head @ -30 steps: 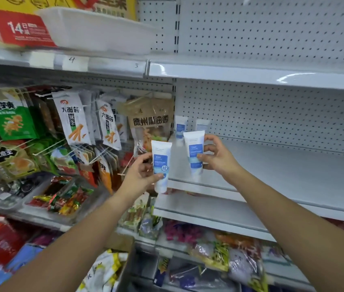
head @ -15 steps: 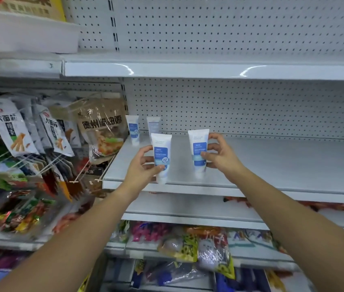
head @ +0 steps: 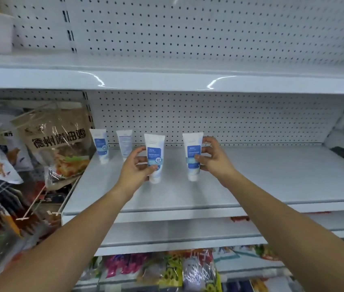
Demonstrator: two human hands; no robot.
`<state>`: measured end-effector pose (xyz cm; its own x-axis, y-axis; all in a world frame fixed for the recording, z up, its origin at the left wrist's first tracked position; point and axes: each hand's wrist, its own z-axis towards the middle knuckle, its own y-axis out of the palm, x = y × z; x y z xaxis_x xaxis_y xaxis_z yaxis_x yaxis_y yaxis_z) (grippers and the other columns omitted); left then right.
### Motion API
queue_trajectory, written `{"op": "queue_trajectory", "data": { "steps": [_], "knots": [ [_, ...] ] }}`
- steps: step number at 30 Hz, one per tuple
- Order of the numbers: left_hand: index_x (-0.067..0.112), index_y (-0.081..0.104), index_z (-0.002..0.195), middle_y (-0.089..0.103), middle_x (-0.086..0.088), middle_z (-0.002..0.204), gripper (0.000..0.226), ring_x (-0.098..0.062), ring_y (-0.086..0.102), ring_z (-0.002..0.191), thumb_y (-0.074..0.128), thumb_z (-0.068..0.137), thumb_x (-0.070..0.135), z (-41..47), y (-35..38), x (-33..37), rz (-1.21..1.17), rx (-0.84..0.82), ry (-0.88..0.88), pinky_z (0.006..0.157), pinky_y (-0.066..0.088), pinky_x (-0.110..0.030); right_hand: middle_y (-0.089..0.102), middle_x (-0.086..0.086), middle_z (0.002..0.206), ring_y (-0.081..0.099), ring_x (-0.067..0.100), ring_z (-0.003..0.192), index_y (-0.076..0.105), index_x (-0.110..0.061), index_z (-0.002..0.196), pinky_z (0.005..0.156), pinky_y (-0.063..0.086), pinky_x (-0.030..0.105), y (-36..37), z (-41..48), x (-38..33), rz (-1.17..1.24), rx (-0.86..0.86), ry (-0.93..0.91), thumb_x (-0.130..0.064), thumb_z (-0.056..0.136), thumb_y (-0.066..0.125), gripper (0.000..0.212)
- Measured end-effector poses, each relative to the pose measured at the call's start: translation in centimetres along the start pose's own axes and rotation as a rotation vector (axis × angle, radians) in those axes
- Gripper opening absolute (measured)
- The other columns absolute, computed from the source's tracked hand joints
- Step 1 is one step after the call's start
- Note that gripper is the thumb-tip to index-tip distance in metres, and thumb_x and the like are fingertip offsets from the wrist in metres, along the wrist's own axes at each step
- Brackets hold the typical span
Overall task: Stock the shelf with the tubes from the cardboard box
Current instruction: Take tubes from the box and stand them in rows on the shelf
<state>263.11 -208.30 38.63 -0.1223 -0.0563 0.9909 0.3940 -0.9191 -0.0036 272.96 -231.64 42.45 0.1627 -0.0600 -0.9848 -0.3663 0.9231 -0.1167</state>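
Shelf (head: 272, 186): corner tube (head: 101, 147) and neighbour tube (head: 124, 142) upright at back left, before pegboard (head: 240, 119). Nearer and rightward: third tube (head: 155, 157) in left hand (head: 134, 171); fourth tube (head: 192, 157) in right hand (head: 213, 159), further right. Snack bag (head: 61, 144) hangs left of shelf. Upper shelf (head: 167, 81) above; packets (head: 188, 268) below.

A shop: pegboard shelving (head: 209, 186), hanging snack packets (head: 59, 142).
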Motion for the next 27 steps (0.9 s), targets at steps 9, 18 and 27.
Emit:
{"op": "queue_trajectory", "data": {
  "steps": [9,18,27],
  "knots": [
    [0.027,0.051,0.132,0.067,-0.008,0.110,0.066,-0.023,0.068,0.096,0.079,0.079,-0.001,5.8,0.0,-3.6,0.026,0.044,-0.009,0.087,0.056,-0.055,0.059,0.012,0.117,0.063,0.028,0.107,0.048,-0.025,0.121,0.076,0.059,0.034,1.6,5.3,1.9,0.003,0.014,0.003,0.005,0.088,0.063,0.047],
    [0.023,0.049,0.129,0.065,0.001,0.102,0.064,-0.009,0.065,0.084,0.074,0.080,-0.007,8.9,2.0,-5.2,0.037,0.147,0.019,0.071,0.050,-0.019,0.057,0.012,0.115,0.062,0.027,0.104,0.048,-0.025,0.120,0.078,0.060,0.040,2.4,9.1,4.1,0.020,-0.041,0.014,0.005,0.087,0.063,0.047],
    [0.015,0.050,0.128,0.067,-0.006,0.109,0.063,-0.019,0.069,0.091,0.074,0.076,-0.012,12.3,2.7,-7.3,0.091,0.210,0.027,0.080,0.055,-0.025,0.063,0.012,0.110,0.064,0.027,0.104,0.048,-0.022,0.120,0.082,0.060,0.044,2.0,11.9,5.2,0.049,-0.067,0.029,0.008,0.085,0.065,0.049]
  ]
}}
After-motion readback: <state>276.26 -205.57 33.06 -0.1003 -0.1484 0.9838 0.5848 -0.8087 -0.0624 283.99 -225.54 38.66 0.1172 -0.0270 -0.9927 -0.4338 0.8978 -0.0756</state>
